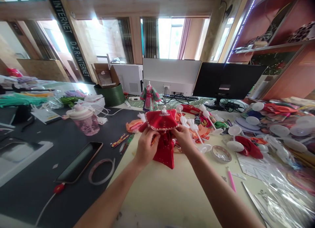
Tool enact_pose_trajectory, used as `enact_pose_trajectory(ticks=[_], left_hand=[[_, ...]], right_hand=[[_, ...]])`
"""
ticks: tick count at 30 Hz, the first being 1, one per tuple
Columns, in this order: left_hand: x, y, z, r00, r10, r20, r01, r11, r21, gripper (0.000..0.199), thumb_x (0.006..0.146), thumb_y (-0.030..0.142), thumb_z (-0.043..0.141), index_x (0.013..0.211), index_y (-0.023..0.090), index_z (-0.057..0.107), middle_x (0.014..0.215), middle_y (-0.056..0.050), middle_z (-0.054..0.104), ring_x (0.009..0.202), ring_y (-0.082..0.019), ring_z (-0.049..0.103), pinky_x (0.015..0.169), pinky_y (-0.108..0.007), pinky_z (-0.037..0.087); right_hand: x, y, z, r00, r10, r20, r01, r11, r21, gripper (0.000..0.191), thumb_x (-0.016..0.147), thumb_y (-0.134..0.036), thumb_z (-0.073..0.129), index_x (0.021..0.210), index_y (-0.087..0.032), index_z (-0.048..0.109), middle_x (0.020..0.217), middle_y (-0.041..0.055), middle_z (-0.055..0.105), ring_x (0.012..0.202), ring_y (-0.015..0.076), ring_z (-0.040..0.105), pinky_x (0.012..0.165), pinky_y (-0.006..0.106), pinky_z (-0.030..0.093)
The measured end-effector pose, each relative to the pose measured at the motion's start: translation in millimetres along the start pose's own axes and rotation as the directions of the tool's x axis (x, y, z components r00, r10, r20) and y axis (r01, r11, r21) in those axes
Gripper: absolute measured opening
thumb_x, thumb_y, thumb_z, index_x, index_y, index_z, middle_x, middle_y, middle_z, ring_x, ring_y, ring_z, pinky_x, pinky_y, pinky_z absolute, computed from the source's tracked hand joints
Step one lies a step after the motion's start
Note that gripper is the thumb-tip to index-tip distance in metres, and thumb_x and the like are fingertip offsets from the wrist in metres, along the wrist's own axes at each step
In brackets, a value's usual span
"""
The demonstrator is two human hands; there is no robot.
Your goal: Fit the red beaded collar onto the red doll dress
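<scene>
Where the hands are: the left hand (146,147) and right hand (184,139) sit close together without touching, their fingers closed on either side of the red doll dress (164,121).

Dress: it is held up just above the cream worktop (159,195), with a beaded trim along its cape and the skirt hanging below the hands. The top of a white doll figure (163,109) pokes out at the neck.

Step in hand: judging by the grip, the dress is being fitted or adjusted on the figure.

Next move: the cape and skirt look to call for setting straight on the figure.

Nearby: white doll stands (235,146) and bright fabric lie to the right; a doll in a green and pink outfit (150,97) stands ahead.

Left side: a pink water bottle (83,121) and a smartphone (80,162) rest on a dark mat (31,195).
</scene>
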State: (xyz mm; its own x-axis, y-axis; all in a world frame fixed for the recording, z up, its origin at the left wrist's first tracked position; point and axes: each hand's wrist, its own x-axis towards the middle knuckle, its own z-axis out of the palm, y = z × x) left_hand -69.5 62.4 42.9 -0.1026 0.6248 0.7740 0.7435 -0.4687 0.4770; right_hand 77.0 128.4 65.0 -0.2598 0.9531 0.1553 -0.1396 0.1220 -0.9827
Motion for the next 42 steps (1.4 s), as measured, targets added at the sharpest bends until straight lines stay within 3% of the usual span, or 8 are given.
enact_pose_trajectory(ticks=[7,18,27,31,36,42], left_hand=[[2,-1,-0.5,1.000,0.020,0.022,-0.020,1.000,-0.003,0.011,0.087,0.011,0.046,0.087,0.018,0.054,0.086,-0.005,0.061,0.084,-0.019,0.057,0.076,-0.030,0.047],[4,-2,-7.0,1.000,0.012,-0.013,-0.013,0.999,-0.051,0.009,0.089,0.016,0.046,0.083,0.018,0.051,0.084,-0.004,0.059,0.081,-0.016,0.056,0.074,-0.027,0.046],[3,-3,-8.1,0.999,0.010,-0.053,-0.011,1.000,-0.019,0.009,0.090,0.018,0.047,0.082,0.018,0.052,0.080,-0.003,0.059,0.077,-0.015,0.057,0.071,-0.027,0.047],[3,-2,-10.2,0.996,0.041,-0.075,-0.038,0.999,0.038,0.006,0.088,0.016,0.050,0.083,0.018,0.054,0.086,-0.004,0.061,0.084,-0.017,0.058,0.076,-0.029,0.047],[2,2,-14.3,0.985,0.154,-0.076,-0.138,0.974,0.179,0.006,0.088,0.015,0.051,0.086,0.018,0.056,0.086,-0.006,0.063,0.086,-0.019,0.059,0.078,-0.030,0.047],[1,13,-17.7,0.973,0.228,-0.017,-0.213,0.931,0.298,0.008,0.088,0.018,0.052,0.081,0.017,0.054,0.073,-0.004,0.062,0.071,-0.017,0.059,0.069,-0.029,0.046]], right_hand=[[4,2,3,1.000,0.017,-0.011,-0.017,0.999,0.041,0.028,0.062,-0.044,0.069,0.063,-0.019,0.056,0.058,-0.0011,0.058,0.052,0.0118,0.047,0.050,0.025,0.037],[8,10,2,0.998,-0.052,-0.037,0.052,0.999,-0.016,0.029,0.067,-0.044,0.067,0.064,-0.018,0.055,0.057,-0.0023,0.055,0.051,0.0109,0.044,0.049,0.025,0.034],[7,13,1,0.996,-0.062,-0.070,0.061,0.998,-0.021,0.029,0.069,-0.044,0.067,0.064,-0.018,0.055,0.059,-0.0017,0.056,0.054,0.0110,0.044,0.049,0.024,0.034],[1,10,-2,0.996,-0.052,-0.078,0.053,0.999,0.002,0.028,0.069,-0.042,0.069,0.063,-0.018,0.056,0.057,-0.0033,0.054,0.053,0.0099,0.044,0.049,0.023,0.032],[-13,-1,-11,1.000,0.017,0.009,-0.018,0.997,0.080,0.028,0.067,-0.043,0.073,0.066,-0.019,0.059,0.055,-0.0035,0.054,0.050,0.0097,0.046,0.045,0.022,0.032],[-18,-3,-21,0.988,0.089,0.124,-0.114,0.971,0.212,0.031,0.063,-0.043,0.077,0.065,-0.018,0.060,0.054,-0.0027,0.054,0.048,0.0092,0.047,0.043,0.022,0.032]])
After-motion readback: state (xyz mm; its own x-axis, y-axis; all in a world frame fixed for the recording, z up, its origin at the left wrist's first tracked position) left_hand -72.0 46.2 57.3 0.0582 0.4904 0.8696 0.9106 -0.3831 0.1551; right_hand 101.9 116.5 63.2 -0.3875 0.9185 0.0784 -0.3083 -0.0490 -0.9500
